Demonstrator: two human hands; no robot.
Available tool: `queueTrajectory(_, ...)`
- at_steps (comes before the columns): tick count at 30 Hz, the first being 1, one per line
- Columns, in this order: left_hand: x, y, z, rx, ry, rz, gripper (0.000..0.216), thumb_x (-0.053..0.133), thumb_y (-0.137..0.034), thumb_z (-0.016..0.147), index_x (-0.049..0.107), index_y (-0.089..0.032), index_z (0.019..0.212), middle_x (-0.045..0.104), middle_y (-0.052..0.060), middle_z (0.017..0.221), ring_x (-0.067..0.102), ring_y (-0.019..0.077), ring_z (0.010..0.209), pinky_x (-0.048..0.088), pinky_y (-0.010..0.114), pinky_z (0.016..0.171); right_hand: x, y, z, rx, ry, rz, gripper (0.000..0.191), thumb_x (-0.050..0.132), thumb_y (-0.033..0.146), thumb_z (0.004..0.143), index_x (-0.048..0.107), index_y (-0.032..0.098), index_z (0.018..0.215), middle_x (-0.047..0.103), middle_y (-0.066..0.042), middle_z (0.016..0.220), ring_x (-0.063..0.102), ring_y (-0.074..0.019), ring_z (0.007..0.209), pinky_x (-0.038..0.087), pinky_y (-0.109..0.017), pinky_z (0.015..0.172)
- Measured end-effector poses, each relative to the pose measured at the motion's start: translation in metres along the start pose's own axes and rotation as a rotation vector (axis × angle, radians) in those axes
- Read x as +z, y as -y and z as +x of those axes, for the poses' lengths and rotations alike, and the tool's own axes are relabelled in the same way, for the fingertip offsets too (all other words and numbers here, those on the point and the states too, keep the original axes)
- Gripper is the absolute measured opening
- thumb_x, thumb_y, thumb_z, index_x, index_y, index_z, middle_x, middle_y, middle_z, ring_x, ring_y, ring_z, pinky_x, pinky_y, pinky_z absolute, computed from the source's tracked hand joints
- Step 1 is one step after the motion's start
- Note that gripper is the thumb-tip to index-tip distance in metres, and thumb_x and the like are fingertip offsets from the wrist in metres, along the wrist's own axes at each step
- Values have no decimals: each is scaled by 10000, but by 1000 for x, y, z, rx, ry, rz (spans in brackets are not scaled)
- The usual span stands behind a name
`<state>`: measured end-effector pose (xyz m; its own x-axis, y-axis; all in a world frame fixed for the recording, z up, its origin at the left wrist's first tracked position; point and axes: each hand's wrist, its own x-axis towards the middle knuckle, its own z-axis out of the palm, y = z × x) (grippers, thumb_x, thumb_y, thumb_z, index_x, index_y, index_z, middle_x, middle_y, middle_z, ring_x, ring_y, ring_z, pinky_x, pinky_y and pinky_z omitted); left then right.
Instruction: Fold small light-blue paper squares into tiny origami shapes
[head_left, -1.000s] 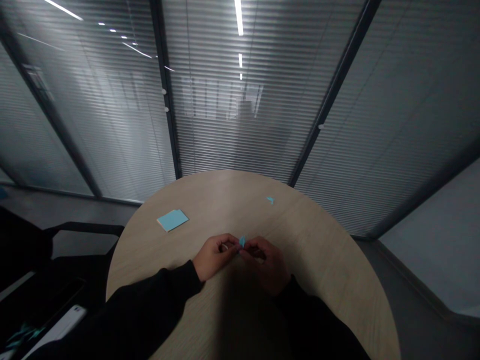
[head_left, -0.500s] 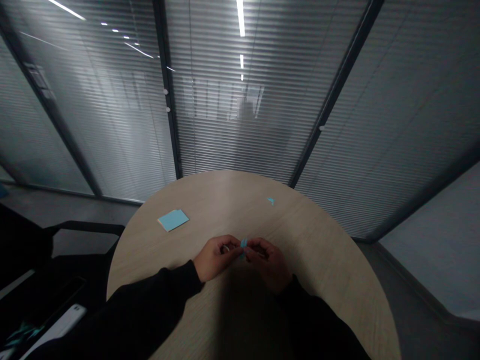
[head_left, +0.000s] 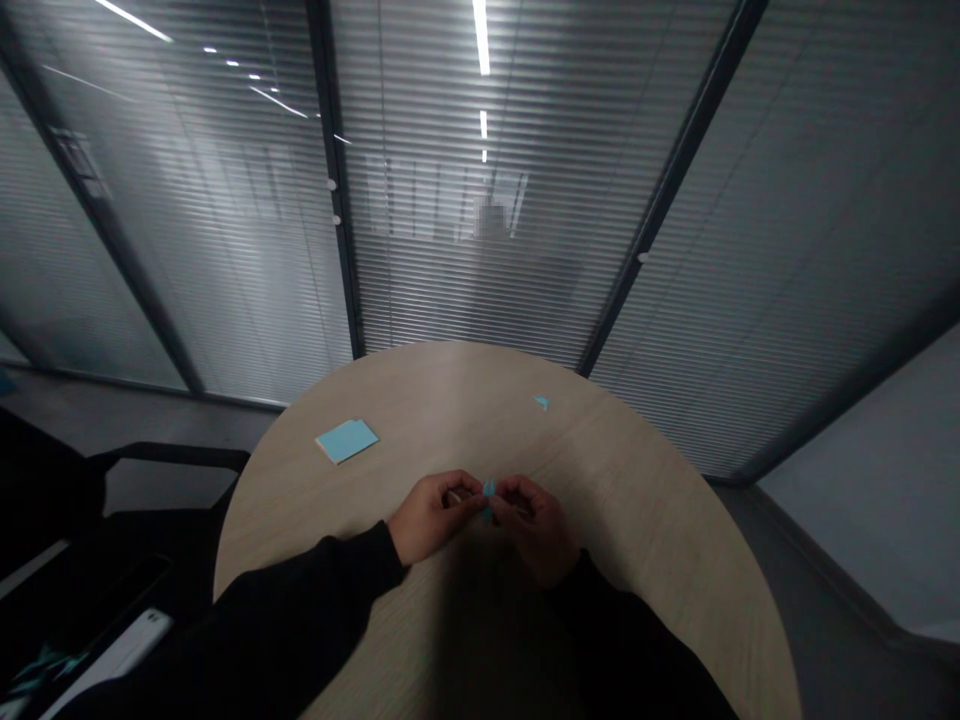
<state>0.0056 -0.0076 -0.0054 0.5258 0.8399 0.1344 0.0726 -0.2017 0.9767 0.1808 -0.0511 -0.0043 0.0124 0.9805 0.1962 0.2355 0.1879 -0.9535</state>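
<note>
Between my two hands, over the near middle of the round table, is a small folded piece of light-blue paper point(head_left: 489, 488). My left hand point(head_left: 436, 515) pinches it from the left with thumb and forefinger. From the other side, the fingertips of my right hand point(head_left: 538, 525) are closed on the same piece. Much of the paper is covered by the fingers, so its full shape cannot be made out. A pointed tip shows above the fingertips and a little blue shows below.
A stack of light-blue paper sheets point(head_left: 347, 440) lies on the wooden table point(head_left: 457, 390) at the left. Farther back to the right is a small blue folded paper piece point(head_left: 541, 402). A black chair point(head_left: 172, 457) stands at the left, with a white object point(head_left: 124, 650) near it.
Both hands stay nearly in place, still pinching the paper. The fingertips have parted slightly, and a bit more of the blue piece shows between them.
</note>
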Motion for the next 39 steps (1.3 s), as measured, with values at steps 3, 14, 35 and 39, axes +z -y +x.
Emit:
queueTrajectory(3,0,-2,0,-2,27,17,398,614,-511,815,655,-127,910,615,21,693,434,85,508,305,216,490,0,2,0,5,17,3,248,630,419,783,598,175,823,610,-10,727,596,-147,653,475,-246,603)
queueTrajectory(14,2,-3,0,-22,-15,-46,430,656,-524,777,652,-116,913,602,14,675,454,97,546,333,225,529,-1,3,-1,-8,18,-15,234,602,416,804,582,183,795,589,8,690,574,-132,621,459,-230,586)
queueTrajectory(35,3,-1,1,-38,-50,-172,394,662,-507,786,653,-124,875,594,-4,652,443,86,534,308,219,525,2,-1,-1,-49,29,-87,277,623,445,825,586,175,778,583,12,660,552,-124,593,442,-221,557)
queueTrajectory(39,3,-3,0,-59,-21,-198,411,696,-496,760,671,-119,923,652,32,715,506,102,566,335,225,542,3,-3,-2,-20,38,-61,305,621,471,830,595,170,785,605,5,665,564,-127,599,442,-221,557)
